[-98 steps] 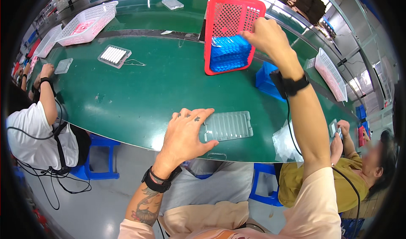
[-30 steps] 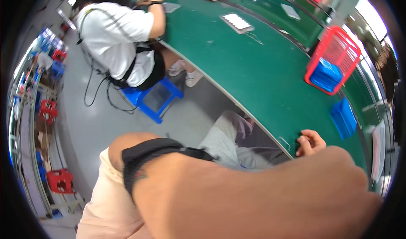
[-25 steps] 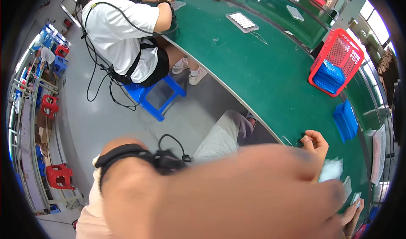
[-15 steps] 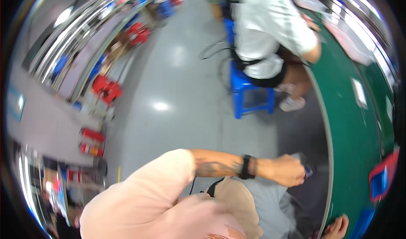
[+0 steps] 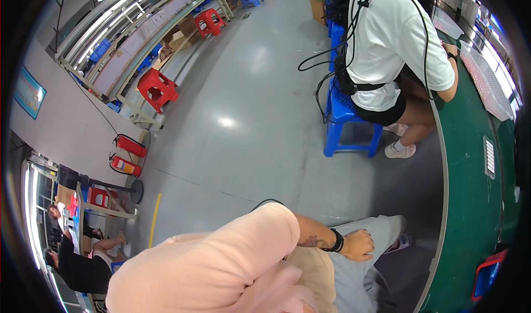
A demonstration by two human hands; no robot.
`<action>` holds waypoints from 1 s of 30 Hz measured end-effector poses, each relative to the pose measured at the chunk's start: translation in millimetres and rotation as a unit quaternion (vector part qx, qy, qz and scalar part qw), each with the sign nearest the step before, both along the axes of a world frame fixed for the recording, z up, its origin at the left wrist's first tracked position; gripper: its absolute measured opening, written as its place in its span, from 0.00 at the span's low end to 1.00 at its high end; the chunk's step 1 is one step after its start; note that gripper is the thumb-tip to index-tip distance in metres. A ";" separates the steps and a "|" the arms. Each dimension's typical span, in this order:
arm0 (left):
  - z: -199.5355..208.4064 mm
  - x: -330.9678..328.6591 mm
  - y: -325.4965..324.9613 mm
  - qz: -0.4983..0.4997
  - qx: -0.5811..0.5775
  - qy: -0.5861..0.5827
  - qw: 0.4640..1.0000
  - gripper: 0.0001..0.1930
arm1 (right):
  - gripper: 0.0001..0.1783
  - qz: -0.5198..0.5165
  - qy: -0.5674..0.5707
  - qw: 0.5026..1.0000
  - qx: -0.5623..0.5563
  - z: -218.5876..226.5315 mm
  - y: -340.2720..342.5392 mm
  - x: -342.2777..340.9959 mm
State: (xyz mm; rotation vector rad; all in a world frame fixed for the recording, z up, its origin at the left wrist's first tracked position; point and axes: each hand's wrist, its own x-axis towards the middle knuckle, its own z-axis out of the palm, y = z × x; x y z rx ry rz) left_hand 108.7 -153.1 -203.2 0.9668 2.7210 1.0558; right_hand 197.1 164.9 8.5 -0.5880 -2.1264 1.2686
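My left hand [image 5: 357, 245] lies on the grey trouser leg [image 5: 362, 230] over my thigh, fingers laid over the cloth and holding nothing. A black wristband [image 5: 335, 241] circles that wrist, and a pale pink sleeve [image 5: 221, 252] covers the upper arm. My right hand is out of view. To the right of my leg runs the green-topped workbench [image 5: 459, 202] with its pale edge. A blue tray with a red rim [image 5: 489, 274] sits on it at the lower right.
Ahead, a person in a white shirt [image 5: 381, 47] sits on a blue stool [image 5: 348, 119], black cables hanging behind. A perforated white basket [image 5: 487, 80] and a white strip-like item [image 5: 489, 157] lie on the bench. Red stools [image 5: 157, 89] and fire extinguishers [image 5: 126, 165] stand left.
My left hand has come down from a raised fist beside the bench onto my thigh. My right hand, earlier at the bench edge, has left the view. The view has turned leftward.
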 end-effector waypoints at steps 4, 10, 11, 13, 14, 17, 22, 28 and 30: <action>-4.8 -3.6 4.8 -0.001 0.016 0.002 1.000 0.18 | 0.04 0.000 -0.005 1.000 0.007 -0.3 -0.5 1.2; -6.0 -2.8 8.7 0.006 0.028 -0.011 1.000 0.18 | 0.04 -0.004 -0.007 1.000 0.009 0.3 -4.0 1.2; -5.6 -2.6 8.6 0.006 0.029 -0.012 0.999 0.18 | 0.04 -0.010 -0.010 1.000 0.008 -0.3 -4.0 1.7; -3.9 -2.6 8.6 -0.001 0.027 -0.020 0.999 0.18 | 0.04 -0.012 -0.012 1.000 0.009 -0.3 -5.2 1.0; -4.9 -2.7 8.3 0.000 0.027 -0.021 0.999 0.18 | 0.04 -0.013 -0.013 1.000 0.009 -0.6 -6.0 -0.3; -7.7 -3.0 8.7 0.005 0.048 -0.014 0.999 0.18 | 0.04 0.003 -0.007 1.000 0.014 -1.1 -3.1 0.1; -6.8 -3.0 9.6 0.008 0.040 -0.014 0.999 0.18 | 0.04 -0.012 -0.020 0.999 0.025 -1.7 -4.3 -0.8; -3.8 -3.7 5.3 -0.017 0.000 -0.047 0.999 0.17 | 0.05 -0.006 -0.022 0.999 0.023 -3.1 -2.8 1.3; -6.7 -3.5 7.9 -0.015 0.002 -0.043 0.999 0.17 | 0.05 -0.002 -0.021 0.999 0.028 -1.9 -4.1 1.8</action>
